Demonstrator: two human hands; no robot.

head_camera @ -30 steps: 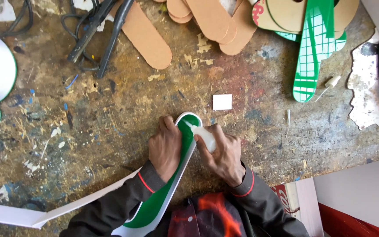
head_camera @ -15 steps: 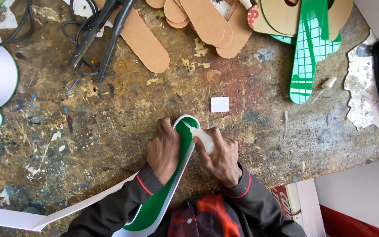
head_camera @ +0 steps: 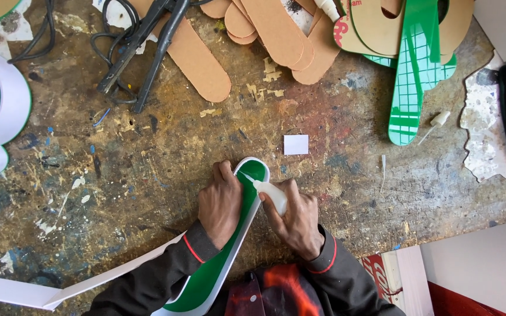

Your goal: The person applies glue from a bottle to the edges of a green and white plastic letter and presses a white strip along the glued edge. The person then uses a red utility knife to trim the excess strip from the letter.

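The left hand (head_camera: pixel 221 205) is lying palm-down, fingers curled over the outer white rim of a long green sign piece with a white edge (head_camera: pixel 229 246), pinning it to the stained workbench (head_camera: pixel 147 169); the piece is running from the person's lap up to a rounded end near the middle of the bench. The right hand (head_camera: pixel 297 219) is gripping a small white glue bottle (head_camera: pixel 270 193), its thin nozzle touching the green face just inside the rim at the rounded end. Compared with the earlier frames, the nozzle is sitting slightly lower along the inner edge and the hands are hardly shifting. A small white square (head_camera: pixel 296 144) is lying just beyond the rounded tip, brown cardboard cut-outs (head_camera: pixel 265 35) and a green gridded strip (head_camera: pixel 410 88) well apart at the far edge
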